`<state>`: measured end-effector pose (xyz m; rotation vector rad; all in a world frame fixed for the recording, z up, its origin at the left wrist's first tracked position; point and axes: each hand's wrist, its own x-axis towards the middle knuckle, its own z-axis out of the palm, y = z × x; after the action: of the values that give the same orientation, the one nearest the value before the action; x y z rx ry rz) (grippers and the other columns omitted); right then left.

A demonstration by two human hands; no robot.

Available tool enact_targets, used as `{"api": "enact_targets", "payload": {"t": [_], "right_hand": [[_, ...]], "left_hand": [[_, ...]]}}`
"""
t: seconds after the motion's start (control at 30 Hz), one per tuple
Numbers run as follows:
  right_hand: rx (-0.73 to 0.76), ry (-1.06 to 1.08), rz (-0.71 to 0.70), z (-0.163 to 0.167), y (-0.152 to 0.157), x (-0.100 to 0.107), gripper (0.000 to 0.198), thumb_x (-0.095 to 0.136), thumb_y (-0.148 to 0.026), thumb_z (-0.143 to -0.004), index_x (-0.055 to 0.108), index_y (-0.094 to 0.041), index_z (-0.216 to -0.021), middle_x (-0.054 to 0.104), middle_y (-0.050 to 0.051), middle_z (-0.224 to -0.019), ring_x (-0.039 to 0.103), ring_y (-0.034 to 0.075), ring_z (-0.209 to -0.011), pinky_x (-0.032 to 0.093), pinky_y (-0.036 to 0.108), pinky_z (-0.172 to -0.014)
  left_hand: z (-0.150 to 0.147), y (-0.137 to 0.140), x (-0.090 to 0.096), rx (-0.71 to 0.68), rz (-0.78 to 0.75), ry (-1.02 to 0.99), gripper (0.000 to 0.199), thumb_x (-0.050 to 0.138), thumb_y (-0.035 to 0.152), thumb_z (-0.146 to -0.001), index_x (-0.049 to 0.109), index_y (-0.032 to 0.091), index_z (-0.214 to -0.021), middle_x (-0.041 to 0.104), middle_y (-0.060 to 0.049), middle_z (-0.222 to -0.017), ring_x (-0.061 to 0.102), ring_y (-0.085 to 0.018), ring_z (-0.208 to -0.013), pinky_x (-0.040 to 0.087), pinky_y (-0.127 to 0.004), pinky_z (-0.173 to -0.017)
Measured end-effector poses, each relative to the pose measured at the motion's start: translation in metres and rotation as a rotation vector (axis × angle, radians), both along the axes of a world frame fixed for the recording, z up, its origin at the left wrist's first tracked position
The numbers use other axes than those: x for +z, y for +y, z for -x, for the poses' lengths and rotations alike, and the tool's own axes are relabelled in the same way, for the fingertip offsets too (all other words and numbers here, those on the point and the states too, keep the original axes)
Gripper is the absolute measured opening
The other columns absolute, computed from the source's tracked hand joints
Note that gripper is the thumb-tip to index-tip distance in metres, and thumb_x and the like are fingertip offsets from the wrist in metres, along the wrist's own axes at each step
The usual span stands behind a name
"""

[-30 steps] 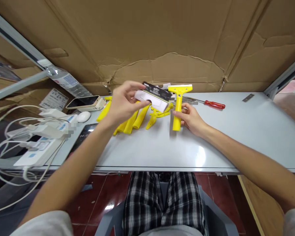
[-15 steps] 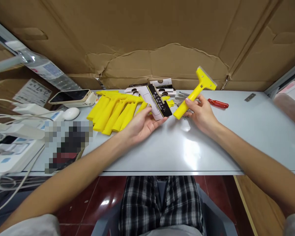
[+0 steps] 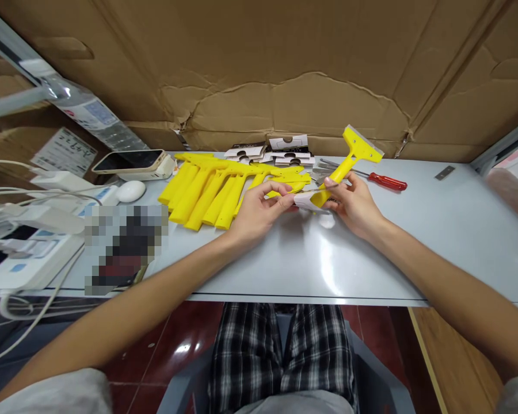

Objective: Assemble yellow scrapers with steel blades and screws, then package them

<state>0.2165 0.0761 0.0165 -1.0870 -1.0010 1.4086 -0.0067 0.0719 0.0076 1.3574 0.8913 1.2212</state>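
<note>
On pale glossy tabletop (image 3: 461, 230), left to right: white oval object (image 3: 130, 191), overlapping yellow plastic T-shaped handles (image 3: 201, 191), black-and-white cardboard sleeves (image 3: 290, 150), red-handled screwdriver (image 3: 387, 181), small grey metal plate (image 3: 445, 172). Between left hand (image 3: 262, 211) and right hand (image 3: 357, 202), white card (image 3: 304, 200) overlapping lower end of tilted yellow T-shaped scraper (image 3: 350, 156). Left hand pinching card; right hand curled around scraper.

Plastic bottle (image 3: 92, 113), phone (image 3: 129, 161), power strip (image 3: 30, 265)
</note>
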Motion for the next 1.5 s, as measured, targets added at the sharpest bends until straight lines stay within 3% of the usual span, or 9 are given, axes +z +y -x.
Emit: {"api": "enact_targets", "payload": {"t": [0.1, 0.2, 0.4, 0.6, 0.77, 0.9, 1.0, 1.3, 1.5], "right_hand": [[-0.033, 0.035, 0.035, 0.002, -0.003, 0.004, 0.100, 0.103, -0.060, -0.048, 0.039, -0.018, -0.112, 0.064, 0.000, -0.100, 0.064, 0.009, -0.087, 0.058, 0.023, -0.072], [-0.048, 0.013, 0.029, 0.000, -0.006, 0.008, 0.094, 0.100, -0.059, -0.056, 0.043, -0.019, -0.119, 0.062, 0.000, -0.096, 0.064, 0.009, -0.086, 0.057, 0.022, -0.072], [-0.077, -0.039, 0.011, -0.005, -0.005, 0.010, 0.090, 0.101, -0.055, -0.058, 0.052, -0.020, -0.125, 0.064, 0.006, -0.125, 0.067, 0.014, -0.105, 0.061, 0.025, -0.076], [0.062, -0.054, 0.051, -0.001, -0.007, 0.009, 0.085, 0.100, -0.061, -0.061, 0.055, -0.015, -0.117, 0.068, 0.010, -0.125, 0.069, 0.015, -0.101, 0.063, 0.028, -0.079], [0.125, -0.029, 0.046, 0.002, -0.011, 0.007, 0.085, 0.100, -0.063, -0.062, 0.060, -0.013, -0.118, 0.068, 0.013, -0.132, 0.071, 0.016, -0.108, 0.064, 0.026, -0.084], [0.096, -0.007, 0.072, 0.002, -0.012, 0.007, 0.090, 0.101, -0.064, -0.062, 0.062, -0.018, -0.129, 0.068, 0.010, -0.134, 0.070, 0.014, -0.106, 0.065, 0.027, -0.084], [0.145, 0.012, 0.115, 0.004, -0.016, 0.005, 0.094, 0.099, -0.068, -0.063, 0.064, -0.018, -0.135, 0.071, 0.009, -0.123, 0.066, 0.011, -0.092, 0.061, 0.024, -0.076], [0.222, 0.066, 0.104, 0.014, -0.032, 0.003, 0.086, 0.092, -0.075, -0.071, 0.066, -0.018, -0.130, 0.070, 0.009, -0.120, 0.065, 0.010, -0.091, 0.061, 0.024, -0.078], [0.348, 0.077, 0.143, 0.016, -0.038, 0.005, 0.091, 0.087, -0.082, -0.073, 0.066, -0.023, -0.138, 0.070, 0.008, -0.112, 0.063, 0.010, -0.091, 0.058, 0.021, -0.077]], "left_hand": [[0.001, -0.002, -0.001, 0.034, -0.218, 0.134, 0.040, 0.093, 0.054, -0.083, 0.071, 0.021, -0.081, 0.071, -0.008, -0.111, 0.071, -0.021, -0.107, 0.065, -0.037, -0.093], [0.004, -0.004, 0.000, 0.057, -0.457, 0.244, 0.030, 0.092, 0.047, -0.087, 0.073, 0.023, -0.084, 0.072, -0.009, -0.112, 0.071, -0.022, -0.109, 0.064, -0.035, -0.085], [0.010, -0.001, 0.000, 0.108, -0.935, 0.505, 0.017, 0.089, 0.034, -0.092, 0.075, 0.026, -0.087, 0.077, -0.005, -0.109, 0.072, -0.021, -0.101, 0.061, -0.040, -0.093], [0.010, 0.000, -0.012, 0.117, -0.970, 0.571, 0.014, 0.086, 0.021, -0.091, 0.074, 0.026, -0.092, 0.074, -0.006, -0.113, 0.071, -0.023, -0.104, 0.061, -0.041, -0.092], [0.008, -0.005, -0.011, 0.119, -1.007, 0.544, 0.027, 0.079, 0.010, -0.091, 0.077, 0.027, -0.112, 0.071, -0.010, -0.125, 0.072, -0.025, -0.117, 0.064, -0.042, -0.092], [0.009, -0.004, -0.010, -0.056, -1.072, 0.560, 0.053, 0.067, 0.006, -0.094, 0.068, 0.027, -0.143, 0.064, -0.019, -0.153, 0.062, -0.033, -0.147, 0.061, -0.057, -0.112], [0.010, -0.003, -0.013, -0.104, -1.080, 0.590, 0.063, 0.074, 0.017, -0.095, 0.060, 0.032, -0.155, 0.057, -0.018, -0.165, 0.052, -0.038, -0.158, 0.050, -0.069, -0.124], [0.009, -0.006, -0.014, 0.092, -1.034, 0.576, 0.057, 0.084, 0.036, -0.095, 0.065, 0.037, -0.149, 0.062, -0.013, -0.158, 0.061, -0.036, -0.147, 0.053, -0.062, -0.121], [0.007, -0.009, -0.014, 0.114, -0.997, 0.512, 0.049, 0.083, 0.045, -0.096, 0.065, 0.040, -0.142, 0.059, -0.010, -0.157, 0.058, -0.034, -0.148, 0.050, -0.063, -0.124]]}}
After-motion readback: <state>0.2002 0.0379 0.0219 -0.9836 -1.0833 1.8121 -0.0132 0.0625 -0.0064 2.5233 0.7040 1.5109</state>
